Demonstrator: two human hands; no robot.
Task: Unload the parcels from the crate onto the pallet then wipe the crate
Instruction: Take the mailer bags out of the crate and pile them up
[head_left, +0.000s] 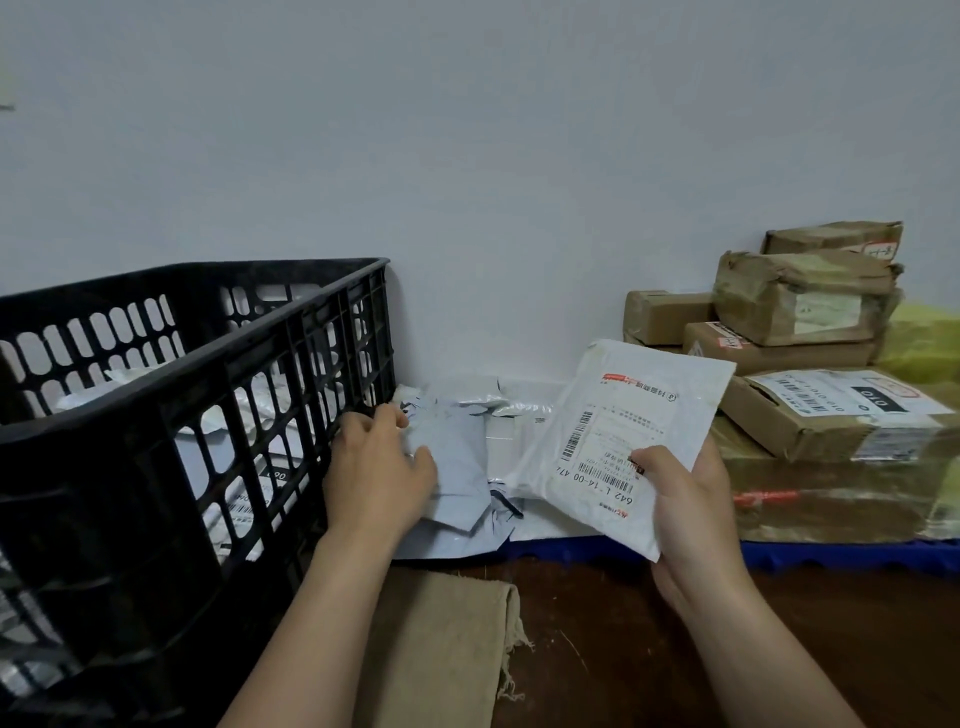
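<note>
The right hand (691, 499) holds a white mailer parcel (618, 436) by its near lower corner, thumb on the label face and the other fingers curled behind it, so the flat bag tilts up and away from the person, its long axis running from that corner toward the wall. Below and just left of it lies the small heap of grey and white mailers (467, 457) already on the blue pallet (831, 553), with brown boxes (800, 296) stacked to the right. The left hand (379, 467) rests spread on that heap, palm down, fingers loosely open and gripping nothing firmly (it looks to be steadying the pile), touching the side of the black crate (171, 415). More parcels show through the crate's slots, so unloading is probably far from done; the tan cloth (441, 639) lies untouched on the floor in front
</note>
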